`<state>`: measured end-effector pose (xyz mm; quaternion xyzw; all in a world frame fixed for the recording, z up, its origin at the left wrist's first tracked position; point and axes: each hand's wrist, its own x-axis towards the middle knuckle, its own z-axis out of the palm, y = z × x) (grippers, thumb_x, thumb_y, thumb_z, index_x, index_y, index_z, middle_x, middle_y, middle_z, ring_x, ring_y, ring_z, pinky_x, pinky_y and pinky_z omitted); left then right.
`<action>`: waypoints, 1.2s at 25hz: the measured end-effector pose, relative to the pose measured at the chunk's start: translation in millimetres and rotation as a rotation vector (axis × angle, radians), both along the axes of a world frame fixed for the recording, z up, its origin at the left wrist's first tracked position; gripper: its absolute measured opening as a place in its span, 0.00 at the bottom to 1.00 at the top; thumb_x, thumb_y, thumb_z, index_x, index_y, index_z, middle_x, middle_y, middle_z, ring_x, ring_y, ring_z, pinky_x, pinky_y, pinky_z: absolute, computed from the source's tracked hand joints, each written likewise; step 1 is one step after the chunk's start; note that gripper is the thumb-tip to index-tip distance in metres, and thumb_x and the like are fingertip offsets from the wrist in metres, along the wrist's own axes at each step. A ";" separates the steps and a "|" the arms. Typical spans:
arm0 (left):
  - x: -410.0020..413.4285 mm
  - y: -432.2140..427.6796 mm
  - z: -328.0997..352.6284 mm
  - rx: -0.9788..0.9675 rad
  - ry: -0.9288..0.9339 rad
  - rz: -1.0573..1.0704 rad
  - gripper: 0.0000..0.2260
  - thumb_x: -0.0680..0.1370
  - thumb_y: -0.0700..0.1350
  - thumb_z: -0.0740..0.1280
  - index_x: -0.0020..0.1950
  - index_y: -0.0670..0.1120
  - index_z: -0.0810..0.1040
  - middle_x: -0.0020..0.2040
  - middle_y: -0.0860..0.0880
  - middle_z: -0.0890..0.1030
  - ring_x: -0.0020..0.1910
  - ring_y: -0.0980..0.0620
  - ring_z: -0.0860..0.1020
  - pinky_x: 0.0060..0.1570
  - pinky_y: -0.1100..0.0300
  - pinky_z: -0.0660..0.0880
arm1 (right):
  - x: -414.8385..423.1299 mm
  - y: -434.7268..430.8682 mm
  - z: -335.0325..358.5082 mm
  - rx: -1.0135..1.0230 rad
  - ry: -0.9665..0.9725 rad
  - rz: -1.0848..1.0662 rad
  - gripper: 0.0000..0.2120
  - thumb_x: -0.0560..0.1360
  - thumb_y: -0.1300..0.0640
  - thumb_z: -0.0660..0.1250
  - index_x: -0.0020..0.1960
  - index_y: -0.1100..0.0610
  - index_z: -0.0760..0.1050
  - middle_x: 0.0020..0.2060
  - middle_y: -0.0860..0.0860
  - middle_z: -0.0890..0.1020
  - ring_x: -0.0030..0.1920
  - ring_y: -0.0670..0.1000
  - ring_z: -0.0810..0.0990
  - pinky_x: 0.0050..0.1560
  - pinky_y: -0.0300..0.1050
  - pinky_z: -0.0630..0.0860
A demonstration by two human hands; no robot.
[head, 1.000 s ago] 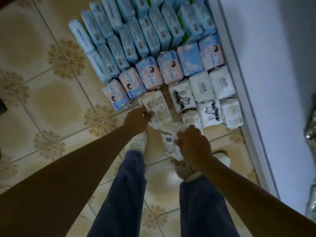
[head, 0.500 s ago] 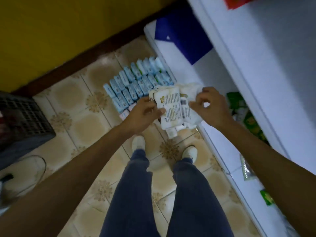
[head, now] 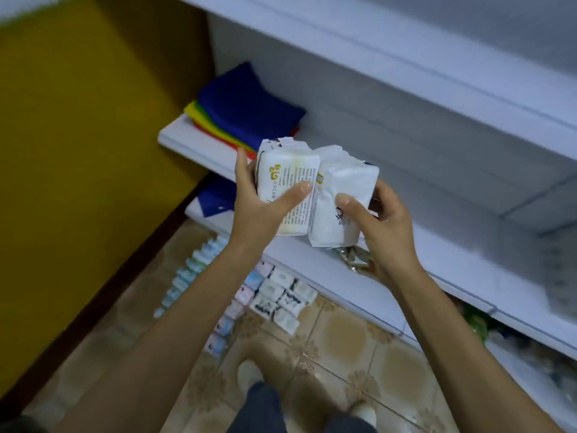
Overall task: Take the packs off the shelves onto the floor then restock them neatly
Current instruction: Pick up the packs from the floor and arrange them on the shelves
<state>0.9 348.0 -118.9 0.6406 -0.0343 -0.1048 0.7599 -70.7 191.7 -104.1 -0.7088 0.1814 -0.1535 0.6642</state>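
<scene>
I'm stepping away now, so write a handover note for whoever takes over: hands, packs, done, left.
Left hand grips a gold-printed pack.
Right hand grips a white pack.
Both are held up before the shelf, not yet set down.
The other packs lie in rows on the floor.
Done: unloading, apparently.
Left: shelve these two, then the other packs, neatly.

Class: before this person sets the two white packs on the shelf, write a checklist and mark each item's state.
1. Left hand grips left pack: ok.
2. Right hand grips right pack: ok.
3. Shelf behind the packs bare: ok.
4. Cloths clear of that spot: ok, at the shelf's left end.
5. Packs level with each other: not ok, right pack sits lower.
6. Extra pack hidden behind the left pack: cannot tell.
</scene>
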 end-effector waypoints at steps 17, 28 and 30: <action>-266.9 -296.8 76.2 -0.167 -0.172 -0.671 0.31 0.70 0.46 0.72 0.71 0.48 0.65 0.58 0.46 0.80 0.55 0.48 0.80 0.48 0.53 0.80 | -330.8 -216.3 68.5 -0.995 -0.072 -0.650 0.42 0.68 0.40 0.69 0.76 0.45 0.52 0.73 0.55 0.63 0.71 0.54 0.64 0.62 0.57 0.73; -315.5 -400.0 91.3 -0.249 0.095 -1.083 0.47 0.59 0.59 0.80 0.73 0.45 0.66 0.66 0.43 0.77 0.65 0.44 0.76 0.64 0.41 0.72 | -410.0 -321.5 77.6 -1.215 -0.029 -0.957 0.33 0.73 0.49 0.65 0.74 0.50 0.57 0.71 0.62 0.63 0.69 0.61 0.64 0.63 0.61 0.65; -317.1 -426.3 96.6 -0.322 0.139 -1.173 0.44 0.59 0.57 0.81 0.71 0.46 0.68 0.65 0.43 0.77 0.64 0.43 0.76 0.59 0.41 0.75 | -409.6 -346.2 81.9 -1.247 -0.013 -0.953 0.33 0.72 0.51 0.65 0.74 0.50 0.57 0.71 0.62 0.63 0.68 0.61 0.64 0.63 0.62 0.65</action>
